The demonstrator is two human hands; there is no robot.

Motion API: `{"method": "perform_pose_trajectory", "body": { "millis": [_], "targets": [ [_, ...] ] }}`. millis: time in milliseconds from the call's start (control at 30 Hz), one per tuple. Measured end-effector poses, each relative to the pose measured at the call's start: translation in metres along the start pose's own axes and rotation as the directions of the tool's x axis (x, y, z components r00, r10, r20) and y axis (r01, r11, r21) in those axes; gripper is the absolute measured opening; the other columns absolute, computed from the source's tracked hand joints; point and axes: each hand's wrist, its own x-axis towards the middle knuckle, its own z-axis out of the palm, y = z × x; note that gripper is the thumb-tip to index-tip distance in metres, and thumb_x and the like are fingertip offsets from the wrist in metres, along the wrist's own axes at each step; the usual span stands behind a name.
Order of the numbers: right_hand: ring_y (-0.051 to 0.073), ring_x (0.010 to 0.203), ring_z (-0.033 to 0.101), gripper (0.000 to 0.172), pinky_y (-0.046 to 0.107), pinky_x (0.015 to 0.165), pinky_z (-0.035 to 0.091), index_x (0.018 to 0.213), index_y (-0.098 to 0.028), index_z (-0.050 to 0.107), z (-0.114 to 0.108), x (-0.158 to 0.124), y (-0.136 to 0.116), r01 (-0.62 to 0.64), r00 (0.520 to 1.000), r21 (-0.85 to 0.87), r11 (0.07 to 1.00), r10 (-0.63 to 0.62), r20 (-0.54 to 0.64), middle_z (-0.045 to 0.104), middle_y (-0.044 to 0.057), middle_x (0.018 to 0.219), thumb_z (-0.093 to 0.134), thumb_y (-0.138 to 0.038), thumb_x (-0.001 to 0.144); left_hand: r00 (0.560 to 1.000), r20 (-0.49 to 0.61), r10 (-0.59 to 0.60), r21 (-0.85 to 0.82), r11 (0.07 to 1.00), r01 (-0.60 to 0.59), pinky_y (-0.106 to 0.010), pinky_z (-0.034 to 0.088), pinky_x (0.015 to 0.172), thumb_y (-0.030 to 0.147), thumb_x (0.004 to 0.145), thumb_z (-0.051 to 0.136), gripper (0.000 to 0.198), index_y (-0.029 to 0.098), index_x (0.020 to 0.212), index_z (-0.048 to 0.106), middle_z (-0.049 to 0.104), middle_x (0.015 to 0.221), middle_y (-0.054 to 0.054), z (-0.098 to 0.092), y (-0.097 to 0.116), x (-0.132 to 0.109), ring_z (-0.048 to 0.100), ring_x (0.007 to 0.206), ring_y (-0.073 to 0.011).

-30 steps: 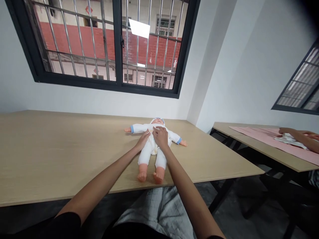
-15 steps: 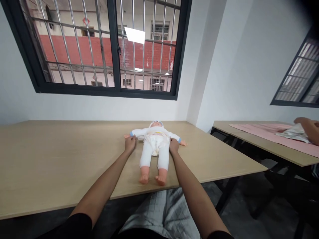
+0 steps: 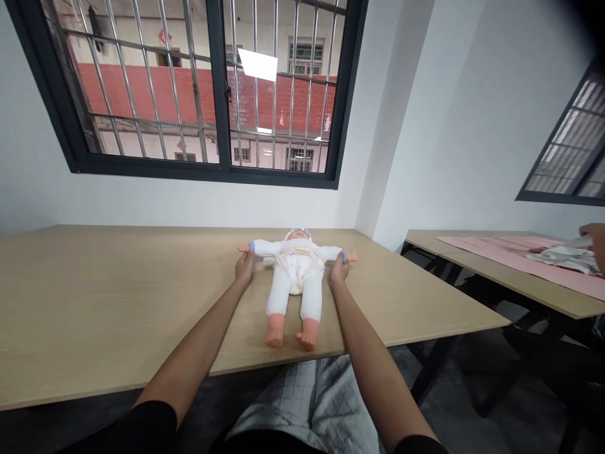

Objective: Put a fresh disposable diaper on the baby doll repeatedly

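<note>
A baby doll in a white outfit with blue cuffs lies on its back on the wooden table, feet towards me and arms spread wide. It wears a patterned white cap and a white diaper. My left hand is closed at the cuff of the doll's arm on the left side. At the opposite cuff, my right hand grips the other arm, thumb up. The fingertips of both hands are partly hidden.
Behind the table is a wall with a barred window. To the right, another table bears a pink mat and a white cloth, with another person's hand beside it. The front table edge runs close to my lap.
Both my hands have moved outward to the doll's cuffs, and its forearms are raised slightly. The other person's hand on the right has shifted towards the frame's edge.
</note>
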Motion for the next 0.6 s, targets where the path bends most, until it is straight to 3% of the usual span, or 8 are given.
{"method": "perform_pose_trajectory", "body": {
  "millis": [100, 167, 233, 300, 467, 600],
  "targets": [
    [0.019, 0.097, 0.064, 0.039, 0.029, 0.075, 0.054, 0.106, -0.017, 0.056, -0.001, 0.007, 0.002, -0.132, 0.991, 0.286, 0.949, 0.131, 0.02, 0.066, 0.008, 0.105, 0.041, -0.047, 0.085, 0.996, 0.034, -0.081, -0.301, 0.95, 0.088, -0.032, 0.046, 0.085, 0.043, 0.08, 0.06, 0.033, 0.015, 0.097, 0.063, 0.068, 0.101, -0.01, 0.0, -0.001, 0.004, 0.062, 0.098, -0.023],
    [0.015, 0.091, 0.065, 0.033, 0.025, 0.071, 0.055, 0.107, -0.019, 0.054, -0.001, 0.007, 0.002, -0.231, 0.973, 0.449, 0.863, 0.197, 0.123, 0.067, 0.004, 0.103, 0.041, -0.042, 0.086, 0.981, 0.122, -0.152, -0.479, 0.856, 0.193, -0.03, 0.048, 0.083, 0.033, 0.082, 0.061, 0.024, 0.015, 0.097, 0.061, 0.068, 0.095, -0.008, -0.001, -0.001, 0.006, 0.064, 0.087, -0.0171],
    [0.013, 0.086, 0.066, 0.03, 0.024, 0.071, 0.055, 0.105, -0.02, 0.055, -0.001, 0.006, 0.0, -0.318, 0.944, 0.531, 0.785, 0.212, 0.251, 0.067, 0.003, 0.101, 0.042, -0.04, 0.088, 0.959, 0.2, -0.202, -0.549, 0.787, 0.281, -0.029, 0.05, 0.08, 0.027, 0.083, 0.061, 0.019, 0.015, 0.098, 0.058, 0.067, 0.09, -0.007, -0.001, -0.002, 0.008, 0.064, 0.079, -0.0141],
    [0.012, 0.083, 0.066, 0.027, 0.024, 0.072, 0.055, 0.104, -0.02, 0.056, 0.0, 0.002, -0.002, -0.369, 0.917, 0.555, 0.745, 0.195, 0.348, 0.068, 0.003, 0.099, 0.044, -0.039, 0.088, 0.946, 0.239, -0.219, -0.554, 0.769, 0.318, -0.029, 0.051, 0.076, 0.026, 0.083, 0.061, 0.019, 0.016, 0.098, 0.057, 0.066, 0.087, -0.006, 0.001, -0.003, 0.011, 0.063, 0.073, -0.0132],
    [0.013, 0.08, 0.067, 0.028, 0.026, 0.073, 0.056, 0.105, -0.021, 0.058, 0.0, -0.002, -0.002, -0.421, 0.874, 0.525, 0.74, 0.176, 0.453, 0.07, 0.002, 0.093, 0.043, -0.039, 0.091, 0.934, 0.318, -0.16, -0.591, 0.738, 0.327, -0.028, 0.053, 0.07, 0.029, 0.082, 0.061, 0.028, 0.014, 0.104, 0.055, 0.066, 0.09, -0.007, 0.018, -0.006, 0.019, 0.063, 0.075, -0.014],
    [0.016, 0.083, 0.067, 0.038, 0.03, 0.077, 0.055, 0.101, -0.019, 0.061, 0.002, 0.0, 0.0, -0.475, 0.766, 0.426, 0.77, 0.124, 0.63, 0.07, 0.005, 0.09, 0.04, -0.049, 0.091, 0.926, 0.36, -0.116, -0.57, 0.758, 0.316, -0.031, 0.054, 0.07, 0.042, 0.084, 0.053, 0.035, 0.017, 0.108, 0.055, 0.067, 0.097, -0.007, 0.044, -0.005, 0.019, 0.064, 0.083, -0.0179]
  ]
}}
